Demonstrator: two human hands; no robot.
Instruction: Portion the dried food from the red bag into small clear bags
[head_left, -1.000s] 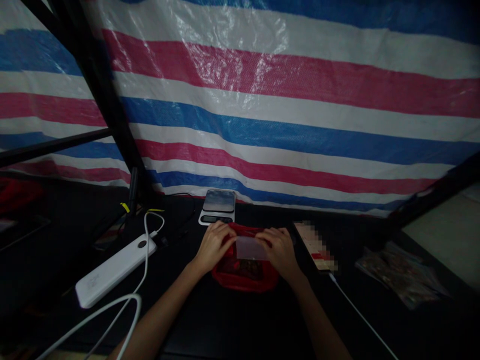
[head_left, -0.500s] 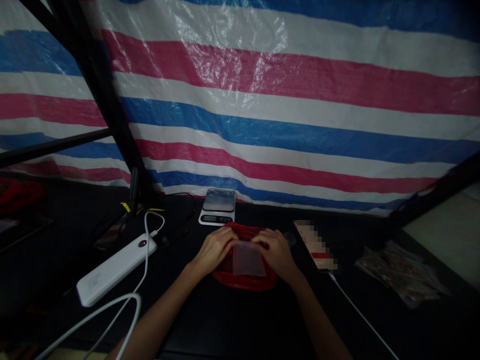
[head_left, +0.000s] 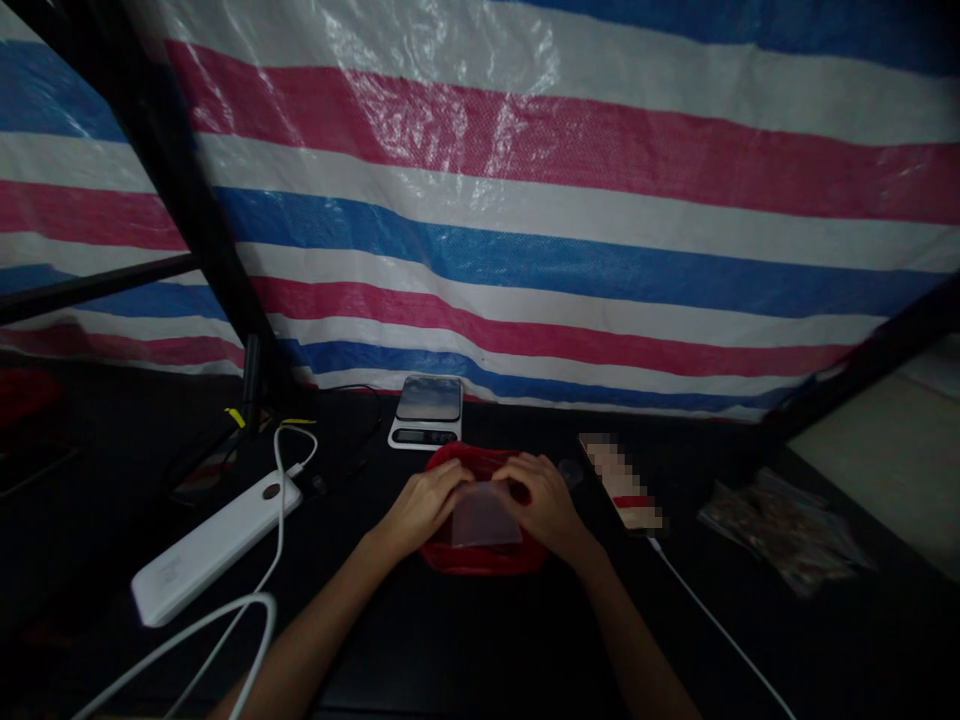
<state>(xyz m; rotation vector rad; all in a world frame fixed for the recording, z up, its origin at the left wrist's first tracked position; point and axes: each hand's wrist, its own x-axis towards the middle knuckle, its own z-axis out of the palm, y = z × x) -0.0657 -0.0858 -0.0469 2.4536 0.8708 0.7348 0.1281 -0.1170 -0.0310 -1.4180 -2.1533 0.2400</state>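
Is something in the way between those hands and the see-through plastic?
Nothing visible is in the way: the left hand and right hand both pinch the plastic at its far edge. The red bag lies beneath it, not between.

Black tabletop, assorted items on it.
Red plastic bag or liner at centre; white digital scale just behind; white power bank at left, white cable across it; phone at right, pixelated, white cord attached; clear bags farther right, contents unclear; small clear item near phone.
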